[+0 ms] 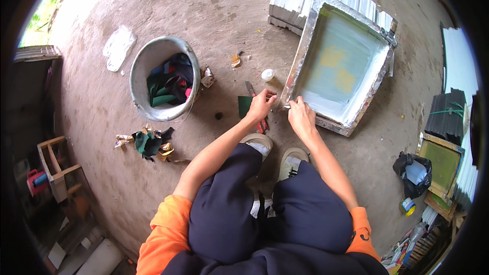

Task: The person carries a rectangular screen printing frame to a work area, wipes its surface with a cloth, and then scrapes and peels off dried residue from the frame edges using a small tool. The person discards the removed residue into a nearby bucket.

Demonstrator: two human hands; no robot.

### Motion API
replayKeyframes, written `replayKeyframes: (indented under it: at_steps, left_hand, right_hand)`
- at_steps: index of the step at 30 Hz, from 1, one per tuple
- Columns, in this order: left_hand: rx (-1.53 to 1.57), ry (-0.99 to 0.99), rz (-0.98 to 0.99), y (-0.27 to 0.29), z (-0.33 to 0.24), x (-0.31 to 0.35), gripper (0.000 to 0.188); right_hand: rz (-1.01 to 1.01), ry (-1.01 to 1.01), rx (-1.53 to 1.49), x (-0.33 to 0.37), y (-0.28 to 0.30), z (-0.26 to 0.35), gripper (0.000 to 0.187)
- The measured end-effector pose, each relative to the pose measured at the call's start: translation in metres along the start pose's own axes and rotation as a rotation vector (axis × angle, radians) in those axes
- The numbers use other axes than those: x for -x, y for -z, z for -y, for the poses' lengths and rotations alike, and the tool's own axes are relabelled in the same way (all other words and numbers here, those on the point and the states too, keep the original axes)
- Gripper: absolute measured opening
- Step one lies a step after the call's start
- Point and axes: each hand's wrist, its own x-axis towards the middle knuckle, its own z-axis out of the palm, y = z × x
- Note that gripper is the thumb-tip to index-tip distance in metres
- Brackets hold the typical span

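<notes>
A screen-printing frame with a pale, yellow-patched mesh leans on a white stack at the right. At its near left corner, my right hand is closed in a pinch; a small whitish bit shows at the fingertips, too small to name. Just left of that corner, my left hand has its fingers curled together, and whatever they hold cannot be made out. Partly under my left hand lie a dark green fabric piece and a red-handled tool. A grey blade-like end shows beyond. A small white-lidded cup stands close by.
A grey bucket of fabric scraps stands at the left, beside a scrap pile and a white plastic bag. The white stack sits behind the frame. At far right are a black bag and another frame.
</notes>
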Motion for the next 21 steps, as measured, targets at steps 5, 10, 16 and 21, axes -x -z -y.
replayKeyframes:
  at_steps: [5,10,16,21]
  left_hand:
    - [-0.617,-0.504,0.032,0.045,0.018,0.032,0.029]
    - [-0.675,-0.644,-0.067,0.073,0.044,0.044,0.037]
    - [-0.681,-0.540,-0.099,0.109,0.066,0.042,0.024]
    - [-0.733,-0.459,-0.206,0.120,0.100,0.045,0.015]
  right_hand:
    - [-0.171,-0.047,0.068,-0.026,0.035,-0.015,0.025]
    - [0.034,0.280,0.230,-0.033,0.081,-0.006,0.027]
    - [0.118,0.441,-0.030,-0.040,0.017,0.036,0.023]
    - [0.042,0.362,-0.030,-0.015,-0.063,0.086,0.043]
